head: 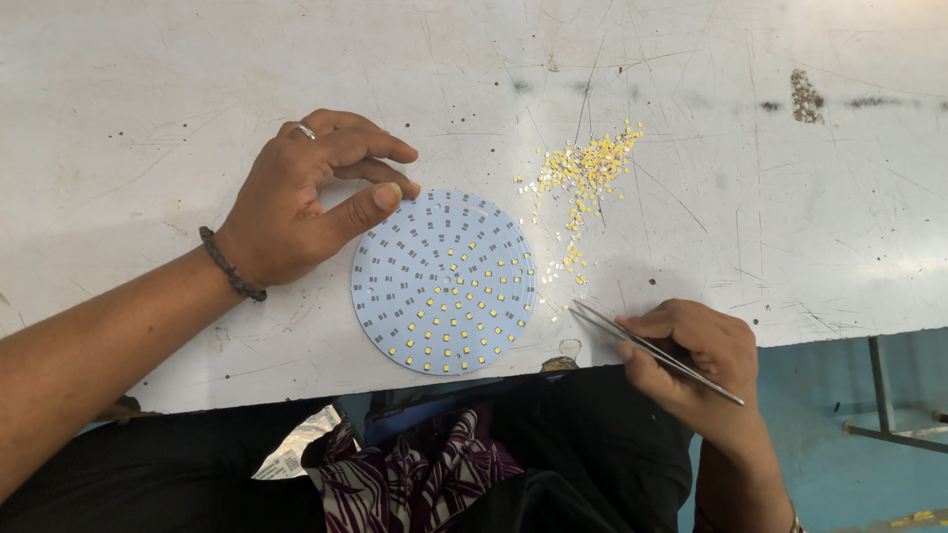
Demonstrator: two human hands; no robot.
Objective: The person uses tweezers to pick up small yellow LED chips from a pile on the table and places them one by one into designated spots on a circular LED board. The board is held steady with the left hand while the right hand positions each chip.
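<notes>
Metal tweezers (652,348) pinched in right hand (696,360), round LED board (443,282) under loosely open left hand (311,192)

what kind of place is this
Likely a small electronics assembly workshop: a scratched white workbench, a round LED board partly filled with chips, a pile of loose yellow chips, and tweezers in the right hand.

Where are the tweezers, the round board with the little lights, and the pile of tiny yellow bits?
tweezers (632,342), head view, middle of the metal arms.
round board (443,281), head view, centre of the pale blue disc.
pile of yellow bits (588,170), head view, thickest part of the heap.
</notes>
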